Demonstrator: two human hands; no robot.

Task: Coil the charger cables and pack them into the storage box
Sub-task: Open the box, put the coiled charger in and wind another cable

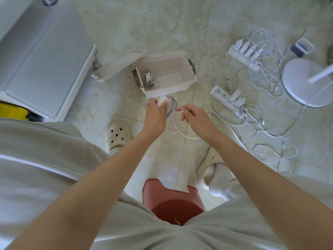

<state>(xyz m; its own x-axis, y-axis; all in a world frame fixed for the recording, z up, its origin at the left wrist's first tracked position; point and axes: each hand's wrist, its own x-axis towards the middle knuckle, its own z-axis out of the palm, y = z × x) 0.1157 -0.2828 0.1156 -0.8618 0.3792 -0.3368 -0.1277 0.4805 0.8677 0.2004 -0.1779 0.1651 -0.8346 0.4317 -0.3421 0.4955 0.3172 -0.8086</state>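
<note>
Left hand [155, 114] grips a half-wound white charger cable [171, 105], right hand [195, 117] pinches its tail; the white plastic storage box [169, 91] holds one grey coil [148, 78], and a tangle of white cables [261, 74] waits at right.

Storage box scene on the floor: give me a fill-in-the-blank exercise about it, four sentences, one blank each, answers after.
1. The storage box stands open; its lid rests on the floor to its ____.
2. Inside the box lies ____ coiled cable.
3. The left hand grips a white charger while the right hand pinches its loose ____.
4. Between the person's knees is a ____ stool.
Missing words: left, one, cable, red.
</note>
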